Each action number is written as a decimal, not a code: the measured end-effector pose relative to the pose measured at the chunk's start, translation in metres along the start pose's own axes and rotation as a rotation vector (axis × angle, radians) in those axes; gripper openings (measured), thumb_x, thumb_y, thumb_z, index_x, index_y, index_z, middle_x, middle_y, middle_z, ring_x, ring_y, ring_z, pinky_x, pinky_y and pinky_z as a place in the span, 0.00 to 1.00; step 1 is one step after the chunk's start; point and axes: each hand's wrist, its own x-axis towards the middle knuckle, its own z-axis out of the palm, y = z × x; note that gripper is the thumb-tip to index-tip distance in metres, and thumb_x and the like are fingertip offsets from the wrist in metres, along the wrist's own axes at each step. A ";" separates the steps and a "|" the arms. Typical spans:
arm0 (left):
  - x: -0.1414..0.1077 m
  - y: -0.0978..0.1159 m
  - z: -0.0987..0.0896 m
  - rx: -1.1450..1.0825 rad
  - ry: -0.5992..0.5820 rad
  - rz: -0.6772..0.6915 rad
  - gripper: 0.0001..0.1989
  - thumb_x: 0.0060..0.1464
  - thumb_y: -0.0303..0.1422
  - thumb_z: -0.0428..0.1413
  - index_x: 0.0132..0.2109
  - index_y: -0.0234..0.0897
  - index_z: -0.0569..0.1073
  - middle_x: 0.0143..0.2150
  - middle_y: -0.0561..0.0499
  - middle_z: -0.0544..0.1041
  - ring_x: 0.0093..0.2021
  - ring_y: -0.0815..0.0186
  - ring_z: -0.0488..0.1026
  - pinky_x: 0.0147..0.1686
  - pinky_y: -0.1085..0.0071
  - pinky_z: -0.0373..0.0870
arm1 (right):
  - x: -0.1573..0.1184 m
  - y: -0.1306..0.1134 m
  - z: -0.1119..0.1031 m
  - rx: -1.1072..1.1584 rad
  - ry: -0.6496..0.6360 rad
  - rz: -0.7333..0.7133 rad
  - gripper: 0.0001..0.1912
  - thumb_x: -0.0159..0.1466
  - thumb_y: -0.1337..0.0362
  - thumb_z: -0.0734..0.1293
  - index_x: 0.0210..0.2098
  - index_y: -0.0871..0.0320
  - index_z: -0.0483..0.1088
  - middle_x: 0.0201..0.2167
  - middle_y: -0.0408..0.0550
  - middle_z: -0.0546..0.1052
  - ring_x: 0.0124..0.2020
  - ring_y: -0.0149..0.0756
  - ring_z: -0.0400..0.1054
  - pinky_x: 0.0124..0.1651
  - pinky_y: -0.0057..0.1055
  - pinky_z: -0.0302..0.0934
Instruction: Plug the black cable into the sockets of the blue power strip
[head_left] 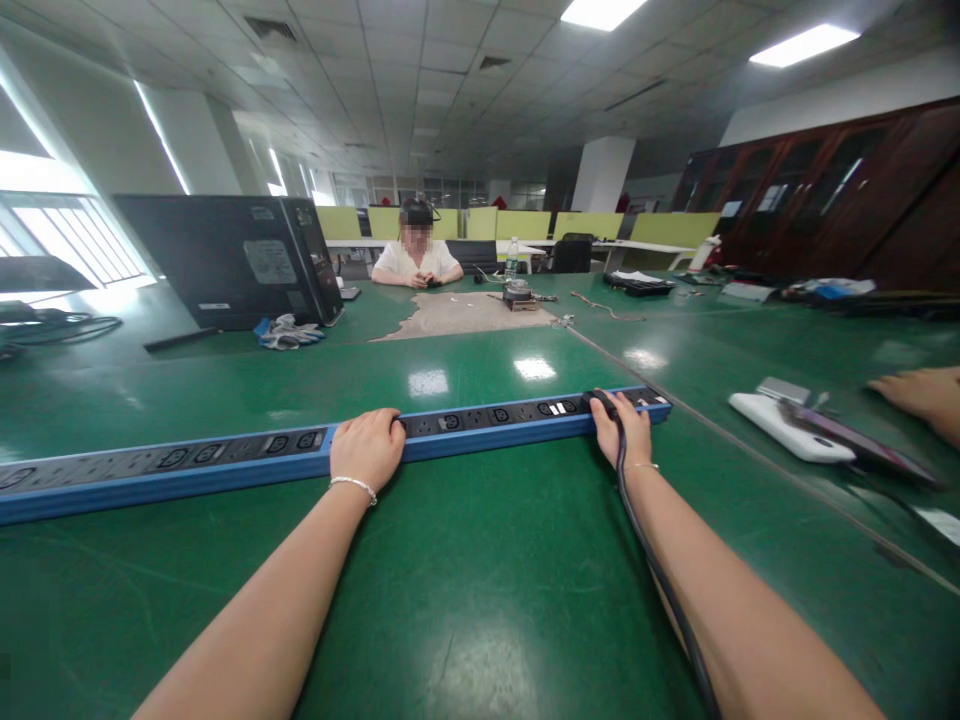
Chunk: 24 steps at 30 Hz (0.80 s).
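Note:
A long blue power strip (480, 436) with black sockets lies across the green table. Wrapped over its middle is my left hand (367, 447), gripping the strip with fingers bent over the far edge. Near the strip's right end, my right hand (624, 428) is closed on a black plug (592, 399) at the socket face. I cannot tell how deep the plug sits. Its black cord (651, 560) runs down over my right forearm toward the bottom edge.
A black computer case (240, 262) stands at the left, with work gloves (288, 332) beside it. Across the green table (480, 580) sits a person in white (417, 262). To the right are a white device (787, 425) and another person's hand (919, 395). A bottle (512, 258) stands farther back.

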 end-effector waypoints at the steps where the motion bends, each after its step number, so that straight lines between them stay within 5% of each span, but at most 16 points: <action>1: 0.000 0.000 0.000 0.005 0.003 0.001 0.17 0.56 0.34 0.41 0.43 0.40 0.72 0.43 0.49 0.78 0.46 0.62 0.72 0.47 0.64 0.61 | 0.003 0.001 -0.001 0.068 0.045 0.000 0.21 0.59 0.52 0.59 0.42 0.57 0.74 0.43 0.53 0.76 0.49 0.45 0.66 0.57 0.50 0.50; 6: 0.000 -0.001 0.001 0.011 -0.003 0.002 0.17 0.56 0.34 0.41 0.43 0.40 0.72 0.43 0.49 0.78 0.45 0.62 0.72 0.46 0.64 0.62 | 0.017 0.018 -0.012 0.314 0.386 0.152 0.26 0.59 0.48 0.58 0.43 0.62 0.72 0.40 0.55 0.76 0.43 0.42 0.69 0.49 0.40 0.60; 15: 0.000 0.000 0.000 0.024 -0.022 -0.010 0.17 0.56 0.35 0.40 0.44 0.41 0.72 0.44 0.49 0.78 0.46 0.62 0.72 0.48 0.65 0.61 | 0.020 0.033 -0.014 0.248 0.098 0.165 0.27 0.57 0.45 0.59 0.42 0.60 0.73 0.42 0.54 0.76 0.47 0.45 0.67 0.53 0.42 0.57; 24: 0.000 0.001 -0.002 0.002 -0.031 -0.015 0.17 0.56 0.35 0.40 0.44 0.41 0.72 0.44 0.49 0.77 0.47 0.61 0.72 0.48 0.64 0.61 | 0.021 0.041 -0.007 0.061 -0.007 0.107 0.21 0.59 0.52 0.59 0.43 0.58 0.73 0.46 0.55 0.74 0.55 0.46 0.60 0.56 0.43 0.54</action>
